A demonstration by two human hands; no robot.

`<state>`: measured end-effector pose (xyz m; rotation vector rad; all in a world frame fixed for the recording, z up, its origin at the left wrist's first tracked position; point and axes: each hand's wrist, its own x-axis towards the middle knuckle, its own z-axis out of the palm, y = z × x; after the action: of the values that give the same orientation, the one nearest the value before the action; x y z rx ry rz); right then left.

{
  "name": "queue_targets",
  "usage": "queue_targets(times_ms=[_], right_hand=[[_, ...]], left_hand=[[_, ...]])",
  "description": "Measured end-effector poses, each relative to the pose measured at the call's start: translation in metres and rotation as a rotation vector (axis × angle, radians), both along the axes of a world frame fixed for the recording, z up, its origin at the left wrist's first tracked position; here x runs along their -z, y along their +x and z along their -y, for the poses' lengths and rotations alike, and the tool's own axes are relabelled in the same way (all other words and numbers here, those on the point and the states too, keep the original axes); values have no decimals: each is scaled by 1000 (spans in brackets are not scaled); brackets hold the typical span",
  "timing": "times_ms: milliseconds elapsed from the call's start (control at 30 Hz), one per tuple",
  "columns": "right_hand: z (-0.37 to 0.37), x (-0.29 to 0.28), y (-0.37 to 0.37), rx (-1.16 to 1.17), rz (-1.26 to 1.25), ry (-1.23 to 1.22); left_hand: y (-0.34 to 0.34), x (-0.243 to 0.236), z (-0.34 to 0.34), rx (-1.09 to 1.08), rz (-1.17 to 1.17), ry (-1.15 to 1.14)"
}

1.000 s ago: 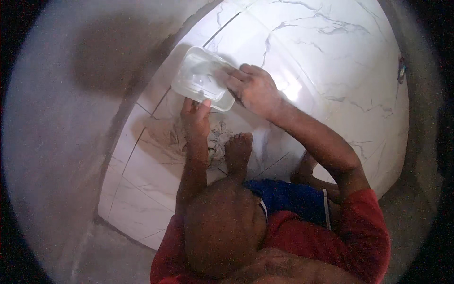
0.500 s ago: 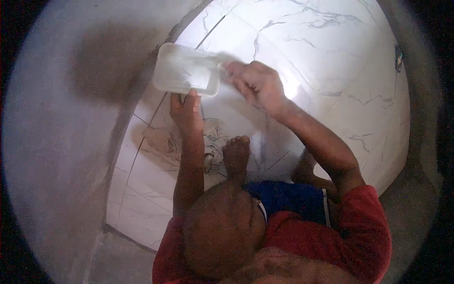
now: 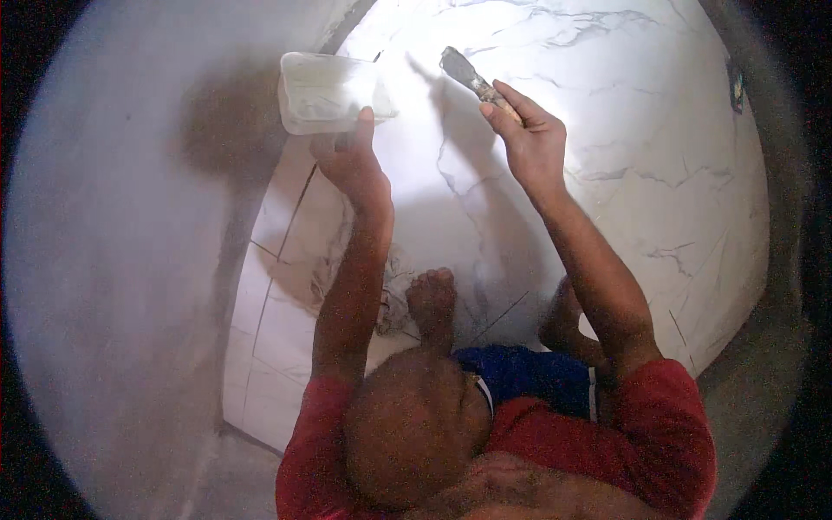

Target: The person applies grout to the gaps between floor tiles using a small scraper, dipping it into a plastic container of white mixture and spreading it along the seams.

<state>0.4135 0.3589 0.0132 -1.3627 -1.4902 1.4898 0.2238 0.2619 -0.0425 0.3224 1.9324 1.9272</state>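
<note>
My left hand (image 3: 354,165) grips a whitish translucent plastic tub (image 3: 299,119) at its near right edge, thumb up at the rim. The tub is held tilted above the tiled floor, close to the wall; a pale smear shows inside it. In my right hand (image 3: 533,143) is a putty knife (image 3: 468,74) with a worn handle, pinched between thumb and fingers. Its dark, stained blade points up and left, apart from the tub.
White marble-patterned tiles (image 3: 624,130) with dark joint lines cover the floor. A grey wall (image 3: 121,260) stands at the left. A crumpled, stained cloth (image 3: 394,295) lies beside my bare foot (image 3: 432,299). Near the right edge is a small dark object (image 3: 737,91).
My right hand has drawn away from the tub, up and right, with the putty knife now clearly seen. My left hand has raised the tub slightly toward the far side.
</note>
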Motion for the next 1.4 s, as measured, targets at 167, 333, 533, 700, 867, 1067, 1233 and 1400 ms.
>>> queue_targets(times_ms=[167,333,533,700,867,1067,1233,1400], right_hand=[[-1,21,5,-36,29,5],[-2,22,8,-41,42,52],[-2,26,1,-52,67,37],[-1,18,3,-62,60,61],[-1,5,4,-66,56,134],[-2,11,6,-76,32,127],[-4,12,8,-99,30,108],[-6,12,9,-127,33,102]], left_hand=[[-8,22,-15,-77,-114,-27],[-4,11,-26,-134,-153,-31],[-14,23,-29,-160,-218,-110],[-5,16,-34,-188,-192,-103],[0,7,-35,-171,-220,-44],[3,14,-24,-187,-272,-112],[7,16,-15,-213,-307,-194],[25,-14,-14,-210,-251,-203]])
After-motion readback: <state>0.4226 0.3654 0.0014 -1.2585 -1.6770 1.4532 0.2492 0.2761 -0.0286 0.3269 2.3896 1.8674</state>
